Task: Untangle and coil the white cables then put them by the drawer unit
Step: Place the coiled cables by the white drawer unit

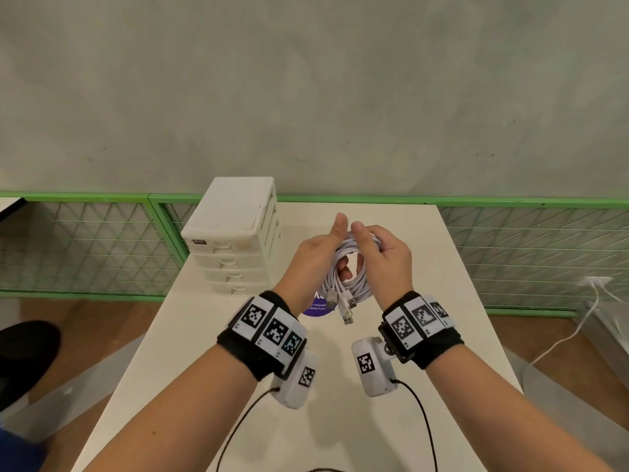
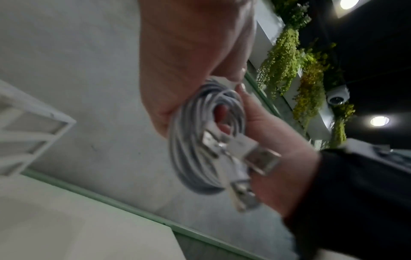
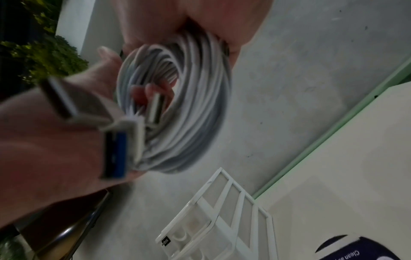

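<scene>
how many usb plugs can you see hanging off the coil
3, all dangling below the white cable coil: one leftmost, one right of it, one lowest. Others may be hidden.

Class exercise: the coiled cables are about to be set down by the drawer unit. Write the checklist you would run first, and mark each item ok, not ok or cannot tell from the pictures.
1. White cables wound into a coil: ok.
2. Left hand and right hand both grip the coil: ok.
3. USB plugs tucked in: not ok, they dangle below the coil.
4. Every tangle gone inside the coil: cannot tell.
5. Bare table beside the drawer unit: ok.
6. Coil resting by the unit: not ok, held above the table.
</scene>
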The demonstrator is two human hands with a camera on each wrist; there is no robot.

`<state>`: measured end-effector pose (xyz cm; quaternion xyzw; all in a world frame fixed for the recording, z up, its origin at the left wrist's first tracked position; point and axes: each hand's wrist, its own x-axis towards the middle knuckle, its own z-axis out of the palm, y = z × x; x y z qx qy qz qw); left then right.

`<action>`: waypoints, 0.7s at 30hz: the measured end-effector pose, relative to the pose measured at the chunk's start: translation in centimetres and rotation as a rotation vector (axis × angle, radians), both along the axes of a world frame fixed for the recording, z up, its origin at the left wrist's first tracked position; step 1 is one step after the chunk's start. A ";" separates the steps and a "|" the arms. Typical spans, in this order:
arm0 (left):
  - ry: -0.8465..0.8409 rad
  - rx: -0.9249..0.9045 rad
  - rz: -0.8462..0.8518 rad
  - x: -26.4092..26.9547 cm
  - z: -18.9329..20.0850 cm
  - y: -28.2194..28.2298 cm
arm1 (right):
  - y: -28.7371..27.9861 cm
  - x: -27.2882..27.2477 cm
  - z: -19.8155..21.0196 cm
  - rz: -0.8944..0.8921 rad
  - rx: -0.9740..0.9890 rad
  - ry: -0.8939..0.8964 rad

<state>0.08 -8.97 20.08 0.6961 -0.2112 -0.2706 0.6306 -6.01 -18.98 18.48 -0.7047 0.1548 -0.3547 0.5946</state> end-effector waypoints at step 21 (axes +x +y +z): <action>-0.045 -0.098 0.488 3.3 -3.4 4.9 | 7.7 5.6 -2.4 0.053 0.318 0.070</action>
